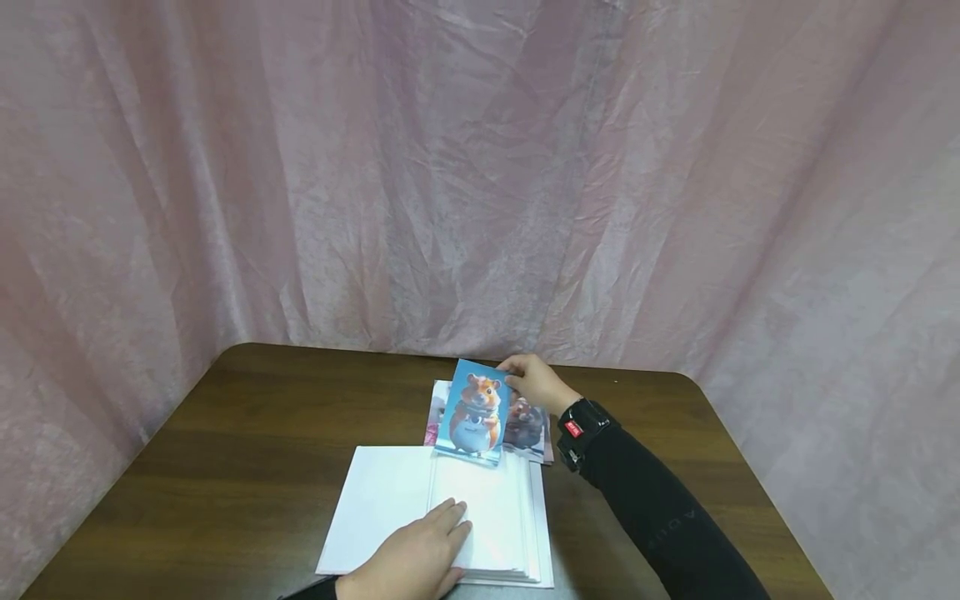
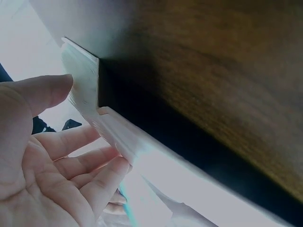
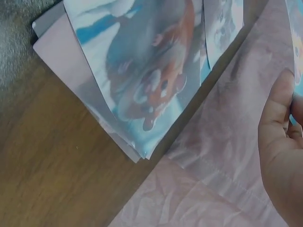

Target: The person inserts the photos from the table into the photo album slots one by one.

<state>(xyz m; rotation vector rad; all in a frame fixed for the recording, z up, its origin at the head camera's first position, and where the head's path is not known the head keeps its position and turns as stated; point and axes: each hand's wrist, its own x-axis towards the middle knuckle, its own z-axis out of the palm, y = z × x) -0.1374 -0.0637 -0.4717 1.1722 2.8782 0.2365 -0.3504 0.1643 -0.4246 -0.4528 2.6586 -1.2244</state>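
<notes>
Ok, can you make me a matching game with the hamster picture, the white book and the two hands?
Things:
1. hamster card
2. white album
3. left hand
4. pile of pictures

States:
A. lying flat on the table behind the album
B. held up by the right hand
C. lying open on the brown table
D. resting flat on the album page

Pairs: 1-B, 2-C, 3-D, 4-A

Left hand [image 1: 416,557]: wrist cut off by head view's lower edge. Hamster card [image 1: 474,410] hides much of the photo pile [image 1: 528,429] behind it. Right hand [image 3: 283,156] cropped and blurred in right wrist view.
</notes>
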